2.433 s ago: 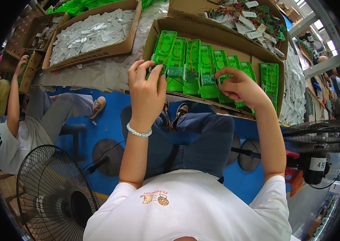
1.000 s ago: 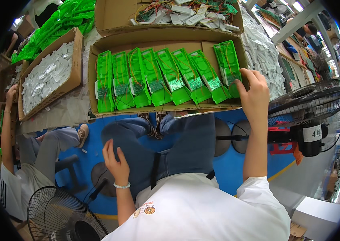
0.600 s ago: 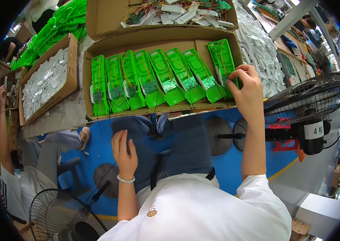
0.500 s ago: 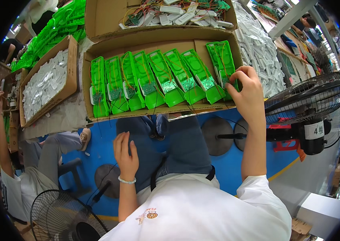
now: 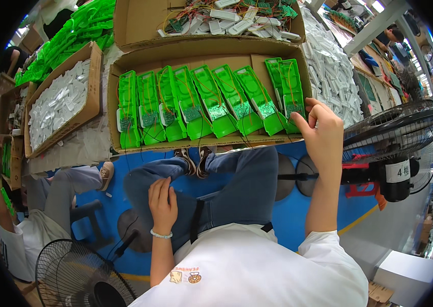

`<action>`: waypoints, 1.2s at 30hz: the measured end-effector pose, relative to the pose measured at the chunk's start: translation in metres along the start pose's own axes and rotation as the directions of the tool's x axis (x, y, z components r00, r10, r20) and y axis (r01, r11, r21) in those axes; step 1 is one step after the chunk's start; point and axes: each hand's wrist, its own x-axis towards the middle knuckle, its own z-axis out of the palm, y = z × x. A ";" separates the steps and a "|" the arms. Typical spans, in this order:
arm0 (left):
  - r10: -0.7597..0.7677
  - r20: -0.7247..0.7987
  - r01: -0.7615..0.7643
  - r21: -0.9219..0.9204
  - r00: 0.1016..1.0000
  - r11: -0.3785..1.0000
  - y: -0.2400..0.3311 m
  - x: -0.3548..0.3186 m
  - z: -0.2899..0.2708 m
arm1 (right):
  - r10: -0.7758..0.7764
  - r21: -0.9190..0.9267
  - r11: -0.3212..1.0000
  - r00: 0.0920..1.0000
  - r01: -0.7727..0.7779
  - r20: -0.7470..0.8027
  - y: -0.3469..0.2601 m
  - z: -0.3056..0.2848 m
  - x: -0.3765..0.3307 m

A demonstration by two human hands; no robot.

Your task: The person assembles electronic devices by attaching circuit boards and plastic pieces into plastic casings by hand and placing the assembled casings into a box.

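Observation:
A row of several bright green plastic housings (image 5: 196, 102) lies side by side in a shallow cardboard box (image 5: 258, 60). Each visible housing carries a small circuit board and thin red, orange and black wires. At the box's right end, my right hand (image 5: 323, 125) is closed on the lower end of the rightmost green housing (image 5: 292, 84), thumb on its near part and fingers curled by the box's right wall. Another housing (image 5: 273, 71) lies partly hidden under that one. My left hand (image 5: 163, 205) rests over my thigh, holding nothing, fingers stretched out.
Behind stands a carton (image 5: 145, 23) of white parts and wired boards. White pieces fill a tray (image 5: 95, 77) at left and a heap (image 5: 329, 77) at right. Green shells (image 5: 75, 36) are piled far left. Fans (image 5: 390, 135) (image 5: 81, 276) flank me; a co-worker (image 5: 37, 230) sits left.
The rightmost housing has shifted slightly and lies straighter, with my right hand still at its lower end. My legs have spread and my feet now show. The co-worker's raised arm has come down.

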 end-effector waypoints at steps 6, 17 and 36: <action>0.016 0.030 -0.016 -0.011 0.999 1.000 -0.002 0.003 0.002 | 0.035 -0.425 0.904 0.999 -0.049 -0.040 -0.028 0.021 0.018; -0.001 0.057 0.003 -0.020 0.998 1.000 -0.019 -0.009 0.001 | 0.055 0.082 0.996 0.961 -0.034 -0.273 -0.020 -0.023 0.038; -0.026 0.047 0.026 0.007 0.999 1.000 -0.020 -0.007 -0.006 | -0.100 -0.076 0.992 0.993 0.105 0.068 -0.002 0.022 0.036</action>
